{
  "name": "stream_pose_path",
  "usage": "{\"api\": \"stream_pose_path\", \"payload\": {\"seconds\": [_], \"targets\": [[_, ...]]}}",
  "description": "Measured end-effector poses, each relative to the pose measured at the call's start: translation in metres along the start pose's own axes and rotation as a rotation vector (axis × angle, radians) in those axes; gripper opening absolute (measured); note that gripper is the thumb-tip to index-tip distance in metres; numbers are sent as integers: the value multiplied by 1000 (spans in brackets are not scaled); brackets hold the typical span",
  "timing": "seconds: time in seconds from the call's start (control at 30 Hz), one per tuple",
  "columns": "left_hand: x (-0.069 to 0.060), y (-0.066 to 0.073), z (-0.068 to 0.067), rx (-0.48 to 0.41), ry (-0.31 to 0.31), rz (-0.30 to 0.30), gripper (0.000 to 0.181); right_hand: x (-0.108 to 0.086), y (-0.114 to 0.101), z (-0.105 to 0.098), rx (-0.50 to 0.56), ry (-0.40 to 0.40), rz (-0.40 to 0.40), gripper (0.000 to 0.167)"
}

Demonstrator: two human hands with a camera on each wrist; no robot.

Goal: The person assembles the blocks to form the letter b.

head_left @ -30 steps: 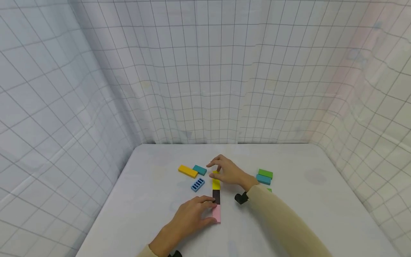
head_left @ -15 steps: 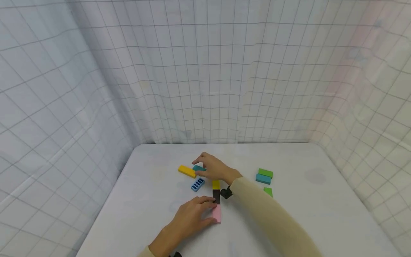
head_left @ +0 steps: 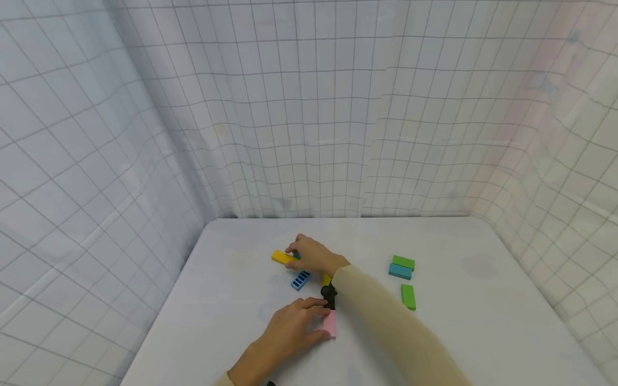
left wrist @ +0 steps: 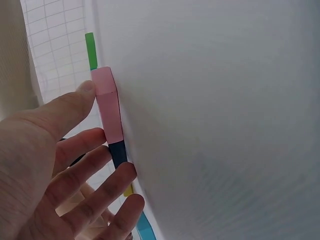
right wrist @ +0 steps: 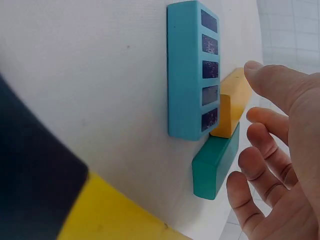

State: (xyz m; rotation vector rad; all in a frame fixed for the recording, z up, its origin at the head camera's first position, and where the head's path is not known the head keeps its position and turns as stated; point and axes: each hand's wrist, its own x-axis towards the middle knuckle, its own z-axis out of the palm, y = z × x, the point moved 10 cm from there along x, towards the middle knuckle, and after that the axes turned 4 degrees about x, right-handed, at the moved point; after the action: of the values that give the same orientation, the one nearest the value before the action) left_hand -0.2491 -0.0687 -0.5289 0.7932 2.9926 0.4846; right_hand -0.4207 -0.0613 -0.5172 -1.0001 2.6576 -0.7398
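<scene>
My left hand [head_left: 289,324] lies on the table with relaxed fingers along the left side of a pink block [head_left: 330,324]. In the left wrist view its thumb touches the pink block, and other fingers are beside a black block [left wrist: 118,153]. My right hand [head_left: 311,254] reaches over an orange-yellow block [head_left: 280,257] and a teal block [right wrist: 215,160]. Its thumb tip is at the orange-yellow block; the other fingers are spread, with nothing gripped. A light-blue block with dark slots [head_left: 301,280] lies nearer. The right wrist partly hides a yellow block [head_left: 326,279] beyond the black one.
On the right side of the white table [head_left: 463,332] lie a green block [head_left: 403,262], a blue block [head_left: 400,271] touching it, and another green block [head_left: 408,297]. Gridded white curtains [head_left: 299,123] enclose the back and sides.
My right hand has moved left from above the yellow block to the orange-yellow and teal blocks. The left hand stays at the pink block.
</scene>
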Motion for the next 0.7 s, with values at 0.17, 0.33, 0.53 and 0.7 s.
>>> {"api": "stream_pose_path", "payload": {"seconds": [0.17, 0.33, 0.53, 0.7], "targets": [[0, 2, 0, 7, -3, -4, 45, 1, 4, 5, 5, 14, 21, 45], [-2, 4, -2, 7, 18, 9, 44, 1, 9, 9, 12, 21, 52, 46], [-3, 5, -6, 18, 54, 32, 44, 3, 9, 9, 28, 37, 45, 41], [-3, 5, -6, 25, 69, 45, 43, 5, 7, 9, 45, 40, 21, 32]]}}
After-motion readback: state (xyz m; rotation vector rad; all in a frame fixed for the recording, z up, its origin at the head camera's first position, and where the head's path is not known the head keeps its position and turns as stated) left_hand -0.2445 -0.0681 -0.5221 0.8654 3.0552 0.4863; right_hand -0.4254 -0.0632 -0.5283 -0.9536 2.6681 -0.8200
